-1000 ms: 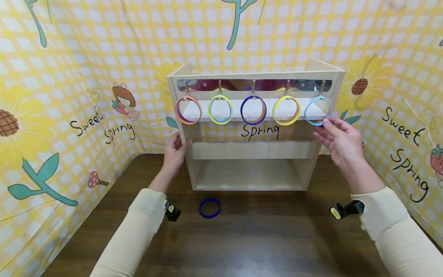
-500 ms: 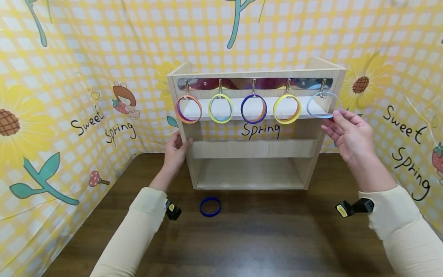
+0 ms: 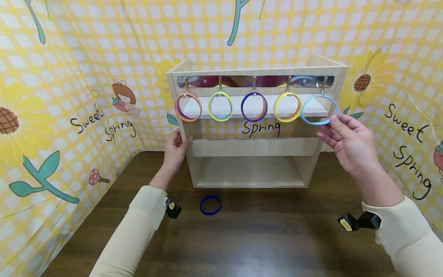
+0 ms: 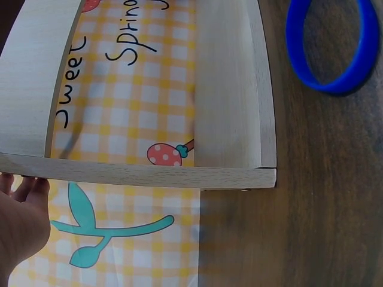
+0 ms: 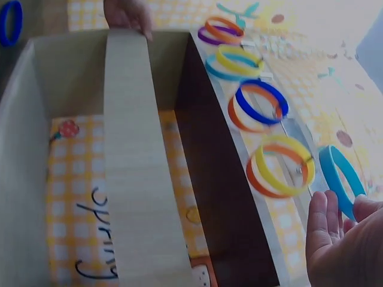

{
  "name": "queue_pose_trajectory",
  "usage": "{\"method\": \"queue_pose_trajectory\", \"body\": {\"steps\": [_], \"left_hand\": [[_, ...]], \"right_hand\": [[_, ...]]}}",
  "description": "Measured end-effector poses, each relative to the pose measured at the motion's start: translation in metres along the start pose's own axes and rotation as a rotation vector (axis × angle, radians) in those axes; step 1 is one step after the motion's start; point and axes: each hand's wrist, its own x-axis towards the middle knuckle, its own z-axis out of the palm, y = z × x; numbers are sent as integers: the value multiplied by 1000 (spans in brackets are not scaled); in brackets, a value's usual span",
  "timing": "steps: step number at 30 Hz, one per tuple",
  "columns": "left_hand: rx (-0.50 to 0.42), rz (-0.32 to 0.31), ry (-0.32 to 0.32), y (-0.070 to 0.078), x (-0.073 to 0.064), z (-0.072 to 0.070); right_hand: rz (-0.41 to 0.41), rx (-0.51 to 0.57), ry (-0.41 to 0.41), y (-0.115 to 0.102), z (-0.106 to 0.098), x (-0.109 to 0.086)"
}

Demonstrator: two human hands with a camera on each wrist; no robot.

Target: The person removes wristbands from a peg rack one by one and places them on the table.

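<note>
My right hand (image 3: 353, 144) pinches a light blue wristband (image 3: 317, 123) by its lower right edge, between thumb and fingers. The band's upper edge is close by the tip of the rightmost metal hook (image 3: 324, 84). In the right wrist view the same light blue band (image 5: 329, 170) stands at the fingertips, apart from the yellow band (image 5: 263, 176). My left hand (image 3: 174, 152) grips the left side panel of a wooden rack (image 3: 256, 147), thumb at the front edge and fingers on the outer side.
Pairs of wristbands hang on the other hooks, with orange (image 3: 175, 107), yellow-green (image 3: 209, 111), dark blue (image 3: 242, 107) and yellow (image 3: 275, 109) in front. A dark blue wristband (image 3: 210, 214) lies on the brown table (image 3: 263, 238) before the rack. Checked cloth (image 3: 152, 57) surrounds it.
My right hand has drawn the light blue wristband rightward off the rightmost hook, then brought it back left and slightly lower. My left hand keeps its grip on the rack.
</note>
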Motion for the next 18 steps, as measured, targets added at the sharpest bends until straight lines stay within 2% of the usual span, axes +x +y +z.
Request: {"method": "queue_pose_trajectory", "body": {"steps": [4, 8, 18], "left_hand": [[6, -28, -2, 16, -6, 4], [12, -26, -3, 21, -8, 5], [-12, -19, -3, 20, -9, 4]], "right_hand": [[19, -32, -90, 13, 2, -10], [43, -115, -141, 30, 4, -21], [212, -321, -118, 78, 2, -36]]}}
